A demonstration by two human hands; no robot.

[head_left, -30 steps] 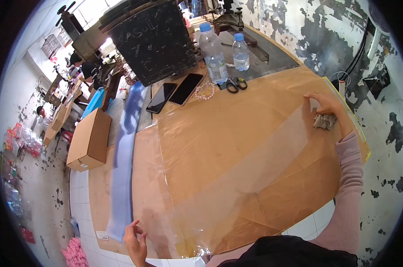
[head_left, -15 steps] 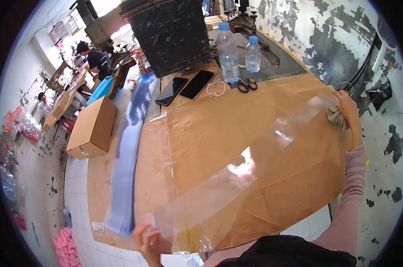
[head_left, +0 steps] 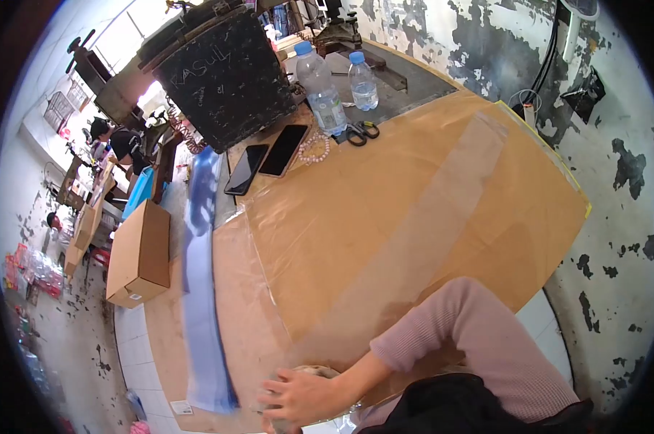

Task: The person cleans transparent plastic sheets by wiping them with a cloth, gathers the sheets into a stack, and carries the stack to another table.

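One clear strip (head_left: 428, 228) is lying diagonally across the brown sheet (head_left: 536, 177), spread out over its visible length. Far end is looking flat, with no hand on it. Near end is running in under the right hand (head_left: 301, 398), so can't confirm how it's lying there.

Right hand: forearm is crossing the near edge of the table, fingers are spreading loosely and blurring a bit. A crumpled cloth (head_left: 317, 371) is partly showing at that hand; palm side is hidden, so can't tell if the fingers are gripping it or just resting over it. Left hand: something is showing just below the right fingers, but it's too covered to read; can't tell if it's open or closed, or what it's holding.

Status, my read: one strip is sitting laid out, wiping or smoothing can't be confirmed from here. Remaining: a bluish film stack (head_left: 200, 311) is lying lengthwise to the left, no hand clearly on it, near end close to the right fingertips. Layer count isn't readable, so can't say how much is left.

Scissors (head_left: 361, 133) are lying beyond the sheet's far edge, beside the bottles; neither hand is near them. Cardboard box (head_left: 135, 253) is standing left of the stack.
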